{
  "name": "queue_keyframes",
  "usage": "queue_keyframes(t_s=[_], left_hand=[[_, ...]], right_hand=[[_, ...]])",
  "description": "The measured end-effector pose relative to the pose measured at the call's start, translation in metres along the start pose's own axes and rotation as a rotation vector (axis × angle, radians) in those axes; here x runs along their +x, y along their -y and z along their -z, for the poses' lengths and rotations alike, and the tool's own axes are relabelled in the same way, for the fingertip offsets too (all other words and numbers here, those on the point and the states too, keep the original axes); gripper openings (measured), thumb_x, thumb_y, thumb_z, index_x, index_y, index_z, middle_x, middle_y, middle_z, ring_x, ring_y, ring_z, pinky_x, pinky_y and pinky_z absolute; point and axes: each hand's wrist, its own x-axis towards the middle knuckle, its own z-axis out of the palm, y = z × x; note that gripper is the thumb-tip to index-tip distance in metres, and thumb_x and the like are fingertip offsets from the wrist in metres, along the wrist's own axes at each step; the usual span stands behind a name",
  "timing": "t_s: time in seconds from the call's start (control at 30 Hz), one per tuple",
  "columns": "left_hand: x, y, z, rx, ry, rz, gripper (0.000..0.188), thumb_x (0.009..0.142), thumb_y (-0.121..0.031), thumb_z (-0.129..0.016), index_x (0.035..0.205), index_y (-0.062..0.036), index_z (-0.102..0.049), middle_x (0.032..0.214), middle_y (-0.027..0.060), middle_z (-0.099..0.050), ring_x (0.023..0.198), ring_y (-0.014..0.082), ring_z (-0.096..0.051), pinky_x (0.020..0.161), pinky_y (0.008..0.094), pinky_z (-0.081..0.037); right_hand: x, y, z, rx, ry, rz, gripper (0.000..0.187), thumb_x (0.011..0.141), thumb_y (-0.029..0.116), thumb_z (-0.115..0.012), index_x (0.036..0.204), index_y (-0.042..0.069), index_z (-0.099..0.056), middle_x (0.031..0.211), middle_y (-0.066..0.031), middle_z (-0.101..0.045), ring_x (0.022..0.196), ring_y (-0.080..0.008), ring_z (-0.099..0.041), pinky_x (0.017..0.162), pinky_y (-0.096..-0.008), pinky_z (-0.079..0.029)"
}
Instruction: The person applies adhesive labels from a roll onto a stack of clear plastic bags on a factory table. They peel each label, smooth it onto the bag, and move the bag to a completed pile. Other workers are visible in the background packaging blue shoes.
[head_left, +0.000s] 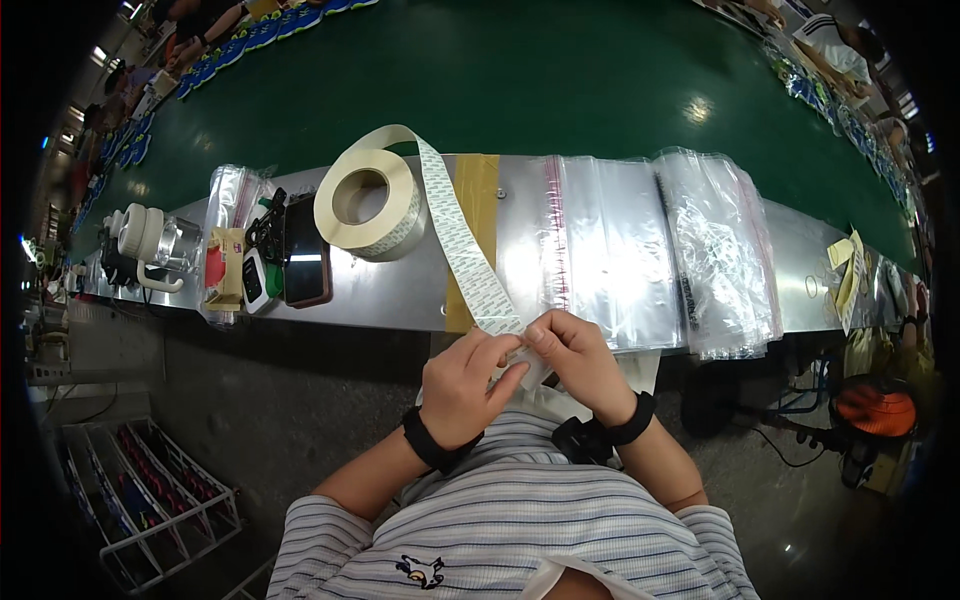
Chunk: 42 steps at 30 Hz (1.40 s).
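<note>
My left hand [465, 385] pinches the loose end of a white printed sticker strip [462, 245] at the near edge of the metal table. Beside it, my right hand [580, 362] is closed with thumb and forefinger at the same end of the strip. A small clear piece shows between my hands; what it is I cannot make out. The strip arches up and back to a large sticker roll [370, 205] standing on the table. Right of the strip lies a stack of clear plastic bags [615, 250], with a second bag pile [715, 250] next to it.
Left on the table are a phone [307, 250], a white device [260, 282] with a black cable, a small box [225, 268] and a clear bottle [165, 240]. Beyond runs a green belt [600, 80] with blue shoes. A wire rack [150, 500] and an orange fan [875, 407] stand below.
</note>
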Motion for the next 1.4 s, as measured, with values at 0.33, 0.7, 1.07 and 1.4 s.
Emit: queue_keyframes(t_s=[0.33, 0.7, 1.07, 1.4], left_hand=[[0.012, 0.003, -0.01, -0.487, -0.066, 0.184, 0.019, 0.085, -0.009, -0.067, 0.102, -0.001, -0.063, 0.102, 0.0119, -0.064, 0.087, 0.0164, -0.064, 0.075, 0.0261, -0.05], [0.047, 0.013, 0.015, -0.423, -0.123, -0.01, 0.022, 0.089, -0.007, -0.058, 0.109, 0.001, -0.059, 0.105, 0.011, -0.064, 0.092, 0.0186, -0.063, 0.081, 0.03, -0.049], [0.055, 0.027, -0.041, 0.298, 0.341, -0.339, 0.057, 0.09, -0.043, -0.055, 0.129, -0.0021, -0.05, 0.136, 0.0129, -0.049, 0.131, 0.0264, -0.04, 0.107, 0.0537, -0.024], [0.081, 0.014, -0.023, 0.284, 0.542, -0.244, 0.05, 0.092, -0.041, -0.052, 0.125, -0.0037, -0.053, 0.126, 0.0163, -0.056, 0.121, 0.0295, -0.05, 0.104, 0.0537, -0.029]], right_hand=[[-0.001, -0.001, -0.002, -0.276, -0.118, 0.293, 0.013, 0.085, 0.007, -0.064, 0.096, 0.002, -0.063, 0.079, -0.0062, -0.062, 0.066, -0.0156, -0.059, 0.059, -0.0271, -0.047], [-0.005, -0.003, 0.031, -0.539, -0.186, 0.226, 0.017, 0.084, 0.018, -0.068, 0.085, 0.001, -0.063, 0.072, -0.0095, -0.06, 0.064, -0.0224, -0.057, 0.058, -0.0316, -0.045], [0.023, -0.043, 0.092, -1.02, -0.811, 0.108, 0.013, 0.083, 0.014, -0.063, 0.083, 0.005, -0.054, 0.085, -0.0119, -0.055, 0.075, -0.0327, -0.057, 0.065, -0.0437, -0.047], [0.027, -0.033, 0.072, -1.117, -0.763, 0.33, 0.015, 0.081, 0.017, -0.066, 0.084, 0.006, -0.057, 0.089, -0.0109, -0.056, 0.085, -0.0317, -0.055, 0.071, -0.0424, -0.045]])
